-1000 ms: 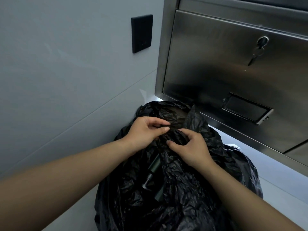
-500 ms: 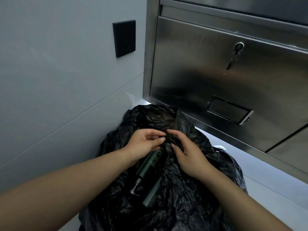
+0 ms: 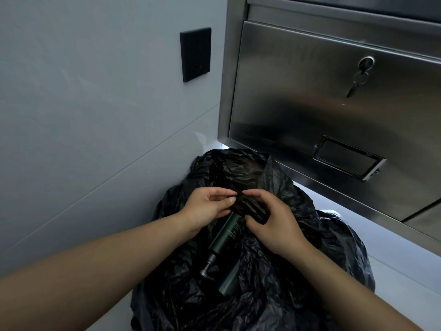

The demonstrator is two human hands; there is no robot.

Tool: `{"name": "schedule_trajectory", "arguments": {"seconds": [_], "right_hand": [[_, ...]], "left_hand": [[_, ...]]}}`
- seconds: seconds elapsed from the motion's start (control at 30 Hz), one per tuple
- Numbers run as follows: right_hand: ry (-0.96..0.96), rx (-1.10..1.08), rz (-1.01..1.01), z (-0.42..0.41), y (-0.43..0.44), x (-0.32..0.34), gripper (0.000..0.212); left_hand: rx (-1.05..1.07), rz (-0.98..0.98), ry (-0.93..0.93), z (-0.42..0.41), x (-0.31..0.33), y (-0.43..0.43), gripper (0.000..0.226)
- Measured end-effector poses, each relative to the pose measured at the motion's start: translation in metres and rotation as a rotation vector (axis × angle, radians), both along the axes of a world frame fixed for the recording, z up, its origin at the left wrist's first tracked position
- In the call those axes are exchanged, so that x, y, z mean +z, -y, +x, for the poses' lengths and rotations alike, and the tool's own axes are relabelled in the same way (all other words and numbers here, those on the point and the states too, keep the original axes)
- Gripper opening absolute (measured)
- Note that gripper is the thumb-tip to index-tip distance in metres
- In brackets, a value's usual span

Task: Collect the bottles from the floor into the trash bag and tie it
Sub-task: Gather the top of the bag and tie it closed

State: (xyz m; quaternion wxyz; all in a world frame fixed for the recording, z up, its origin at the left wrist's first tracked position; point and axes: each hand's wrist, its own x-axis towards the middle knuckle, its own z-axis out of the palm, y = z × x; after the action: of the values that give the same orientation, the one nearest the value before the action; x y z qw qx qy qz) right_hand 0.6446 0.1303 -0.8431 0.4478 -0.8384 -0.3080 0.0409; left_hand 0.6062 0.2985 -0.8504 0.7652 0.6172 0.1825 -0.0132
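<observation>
Pinched between left hand (image 3: 205,206) and right hand (image 3: 274,225): folds of the trash bag (image 3: 262,302) mouth; no knot yet.

Nearest, the bag slumps on the floor with its mouth gaping. In the opening lie a dark green cylinder (image 3: 230,280), likely a bottle, and just past it a pump bottle (image 3: 226,235), its base under the hands. Fingertips nearly meet above them, each hand clamped on film. No bottle shows on the visible floor, so collecting looks done, though the bag hides much of it. Remaining: gather the mouth, tie. Beyond: steel cabinet (image 3: 310,103), key (image 3: 355,87) in its lock, black wall plate (image 3: 195,53).
</observation>
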Motion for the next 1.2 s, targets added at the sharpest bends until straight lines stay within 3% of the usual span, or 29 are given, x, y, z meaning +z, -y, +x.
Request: {"name": "schedule_trajectory", "arguments": {"seconds": [0.33, 0.7, 0.87, 1.07, 1.2], "right_hand": [[-0.166, 0.116, -0.061, 0.0, -0.004, -0.013, 0.058], [-0.178, 0.081, 0.033, -0.004, -0.015, -0.01, 0.029], [-0.232, -0.004, 0.135, 0.001, -0.011, -0.012, 0.027], [-0.232, -0.069, 0.159, 0.008, -0.007, -0.016, 0.027], [-0.228, -0.106, 0.116, 0.006, 0.002, -0.025, 0.027]], "left_hand": [[0.024, -0.049, -0.003, 0.003, 0.0, -0.017, 0.017], [-0.045, 0.005, -0.064, 0.001, -0.014, -0.021, 0.013], [-0.068, 0.33, -0.002, 0.008, -0.013, -0.035, 0.012], [0.052, 1.115, 0.19, 0.016, -0.018, -0.075, 0.017], [0.077, 1.256, 0.047, 0.019, -0.031, -0.093, 0.027]]}}
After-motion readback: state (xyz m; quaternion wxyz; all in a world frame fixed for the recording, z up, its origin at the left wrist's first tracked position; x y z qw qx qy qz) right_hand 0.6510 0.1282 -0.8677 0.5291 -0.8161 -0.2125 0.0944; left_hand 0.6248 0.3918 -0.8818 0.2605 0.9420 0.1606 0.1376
